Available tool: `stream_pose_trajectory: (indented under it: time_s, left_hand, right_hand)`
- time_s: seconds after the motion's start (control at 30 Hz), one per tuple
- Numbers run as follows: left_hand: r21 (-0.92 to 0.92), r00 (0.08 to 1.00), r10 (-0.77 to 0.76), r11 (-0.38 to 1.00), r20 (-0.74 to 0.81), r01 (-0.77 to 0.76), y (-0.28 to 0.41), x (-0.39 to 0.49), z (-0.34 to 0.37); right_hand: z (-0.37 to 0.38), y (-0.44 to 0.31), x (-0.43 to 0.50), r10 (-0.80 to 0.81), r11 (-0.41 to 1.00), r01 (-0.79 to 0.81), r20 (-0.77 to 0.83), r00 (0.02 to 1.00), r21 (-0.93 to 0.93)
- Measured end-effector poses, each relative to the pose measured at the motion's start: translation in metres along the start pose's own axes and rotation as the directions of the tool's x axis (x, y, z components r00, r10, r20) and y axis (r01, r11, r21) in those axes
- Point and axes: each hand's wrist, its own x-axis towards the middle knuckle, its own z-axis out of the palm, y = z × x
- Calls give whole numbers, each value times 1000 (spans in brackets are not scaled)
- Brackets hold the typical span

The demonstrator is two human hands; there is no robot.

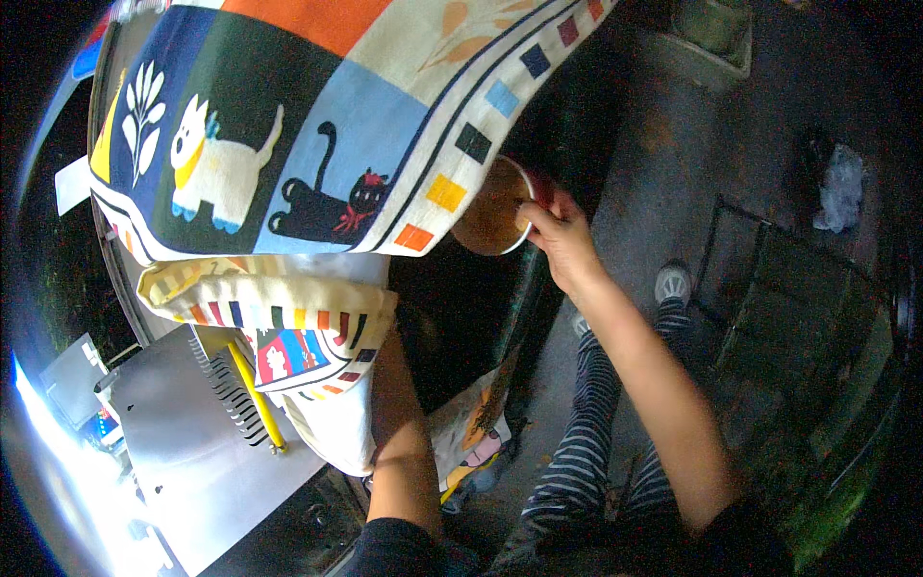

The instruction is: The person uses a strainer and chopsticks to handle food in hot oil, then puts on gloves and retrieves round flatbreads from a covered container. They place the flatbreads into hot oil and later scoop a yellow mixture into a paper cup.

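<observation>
A large cloth [324, 144] patterned with colored blocks, a white dog and a black cat spreads across the upper left, raised in front of me. Below it, a folded, bunched part of patterned cloth [339, 317] hangs down. My left forearm reaches up behind this fold, and the cloth hides the left hand. At the right edge of the large cloth, my right hand [566, 234] grips the rim of a round cup [494, 216], thumb at the inside. The cup has a white rim and a brownish inside; the cloth covers its left side.
A smooth silvery panel [202, 447] lies at lower left, with a black spiral binding [227, 389] and a yellow stick [256, 397] on it. Glare washes out the far left. A crumpled translucent plastic bag [840, 187] and a dark frame [743, 216] lie to the right. My striped legs stand below.
</observation>
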Motion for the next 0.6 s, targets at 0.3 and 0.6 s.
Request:
stream_pose_trajectory:
  time_s: [0.3,0.6]
  left_hand:
    - [-97,941,93,993,326,-64,141,-21,17]
    - [-223,942,160,970,295,-95,171,-44,21]
  right_hand:
    - [11,10,11,19,995,-10,84,996,-102]
    - [-2,11,13,82,985,-87,39,996,151]
